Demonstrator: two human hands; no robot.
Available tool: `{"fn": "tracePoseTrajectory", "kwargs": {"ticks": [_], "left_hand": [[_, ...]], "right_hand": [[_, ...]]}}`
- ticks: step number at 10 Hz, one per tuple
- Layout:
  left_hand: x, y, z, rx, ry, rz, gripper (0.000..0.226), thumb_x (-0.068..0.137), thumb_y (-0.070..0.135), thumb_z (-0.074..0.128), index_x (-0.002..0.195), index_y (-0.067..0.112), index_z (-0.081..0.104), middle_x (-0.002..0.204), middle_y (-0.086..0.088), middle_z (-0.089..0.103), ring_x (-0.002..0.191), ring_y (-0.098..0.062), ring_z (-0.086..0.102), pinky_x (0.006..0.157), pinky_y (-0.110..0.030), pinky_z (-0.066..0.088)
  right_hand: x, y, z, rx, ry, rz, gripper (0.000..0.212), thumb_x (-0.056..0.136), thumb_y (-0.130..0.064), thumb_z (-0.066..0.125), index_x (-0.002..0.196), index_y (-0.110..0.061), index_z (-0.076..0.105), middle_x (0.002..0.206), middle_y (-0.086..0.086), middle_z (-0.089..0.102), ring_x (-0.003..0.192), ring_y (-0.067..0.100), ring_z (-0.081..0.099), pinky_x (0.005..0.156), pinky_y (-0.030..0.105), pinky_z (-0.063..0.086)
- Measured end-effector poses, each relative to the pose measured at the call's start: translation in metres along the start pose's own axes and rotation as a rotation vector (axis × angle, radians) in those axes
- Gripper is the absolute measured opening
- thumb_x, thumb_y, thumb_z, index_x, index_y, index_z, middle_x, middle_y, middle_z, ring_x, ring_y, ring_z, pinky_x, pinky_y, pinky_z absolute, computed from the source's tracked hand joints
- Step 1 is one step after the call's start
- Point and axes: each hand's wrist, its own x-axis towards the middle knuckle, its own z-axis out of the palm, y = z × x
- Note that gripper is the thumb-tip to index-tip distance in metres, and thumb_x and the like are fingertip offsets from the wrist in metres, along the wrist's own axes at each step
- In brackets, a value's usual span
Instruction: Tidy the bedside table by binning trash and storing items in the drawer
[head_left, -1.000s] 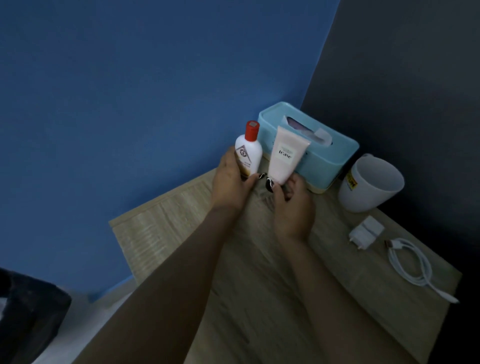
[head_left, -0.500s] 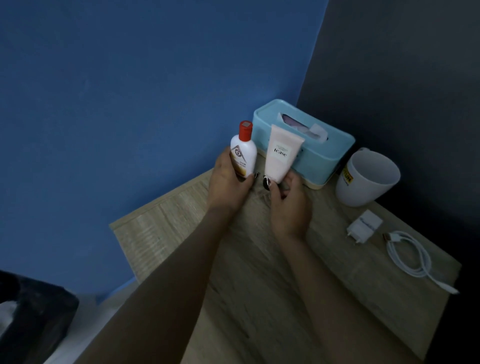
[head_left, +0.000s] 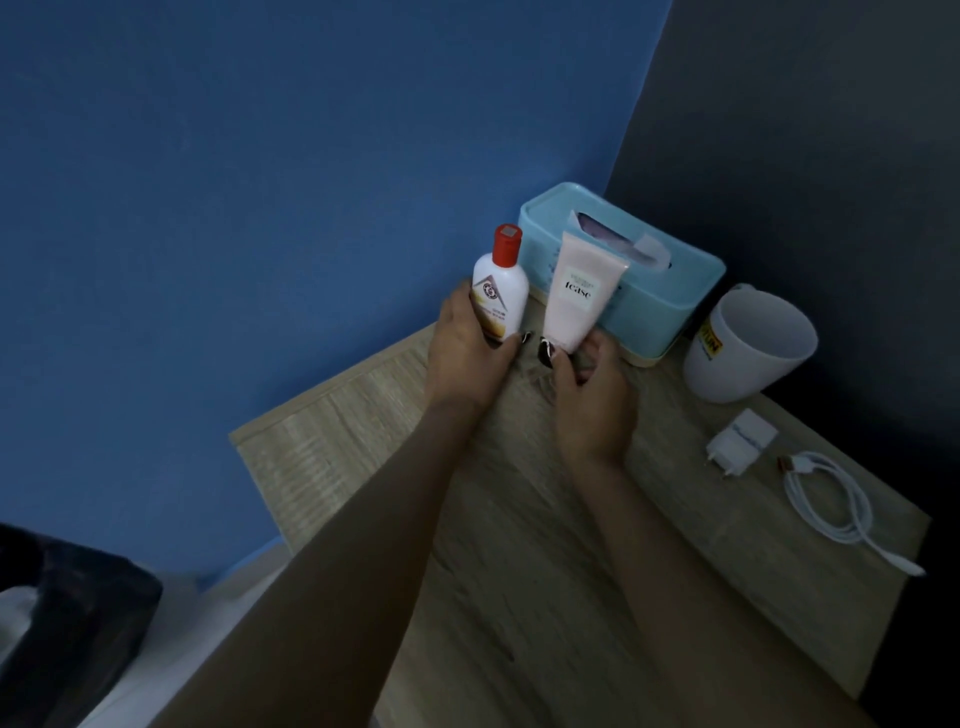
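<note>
My left hand (head_left: 465, 353) grips a white bottle with a red cap (head_left: 500, 288), held upright at the far corner of the wooden bedside table (head_left: 519, 519). Beside it, my right hand (head_left: 592, 400) holds the lower end of a pale pink tube marked "tease" (head_left: 579, 293), also upright. Both stand just in front of a light blue tissue box (head_left: 654, 296). A white charger plug (head_left: 740, 441) and a coiled white cable (head_left: 836, 506) lie on the table's right side.
A white mug (head_left: 748, 345) stands right of the tissue box, near the dark wall. A blue wall runs along the table's left and back. A dark bin-like container (head_left: 67, 629) sits on the floor at lower left.
Both hands with the bottle and tube have stayed nearly in place; the view has shifted slightly, so everything sits a little lower-left in frame than a second ago.
</note>
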Motion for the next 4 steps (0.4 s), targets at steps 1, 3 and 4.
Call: {"fn": "tracePoseTrajectory", "kwargs": {"ticks": [1,3,4], "left_hand": [[0.001,0.001,0.001,-0.022,-0.019,-0.027,0.078,0.072,0.025,0.076,0.138,0.011,0.038,0.132,-0.008,0.053,0.121,-0.022,0.05,0.099,-0.028,0.039],[0.002,0.003,-0.003,-0.073,-0.085,-0.083,0.097,0.071,0.029,0.08,0.148,0.009,0.024,0.145,-0.01,0.04,0.134,-0.023,0.04,0.111,-0.032,0.034],[-0.003,0.012,-0.01,-0.112,-0.099,-0.151,0.1,0.072,0.027,0.08,0.149,0.008,0.019,0.148,-0.012,0.035,0.137,-0.024,0.036,0.111,-0.031,0.03]], "right_hand": [[-0.001,-0.004,-0.001,-0.002,0.016,0.014,0.041,0.086,-0.036,0.066,0.124,-0.023,0.057,0.104,-0.005,0.072,0.09,0.01,0.067,0.073,0.024,0.047],[-0.002,-0.006,0.0,0.016,0.035,0.038,0.047,0.084,-0.017,0.063,0.13,-0.018,0.053,0.115,-0.003,0.068,0.093,0.005,0.057,0.08,0.024,0.044],[0.0,-0.008,-0.001,0.049,0.096,0.073,0.037,0.084,-0.011,0.062,0.12,-0.015,0.056,0.111,-0.004,0.068,0.092,0.003,0.059,0.076,0.015,0.043]]}}
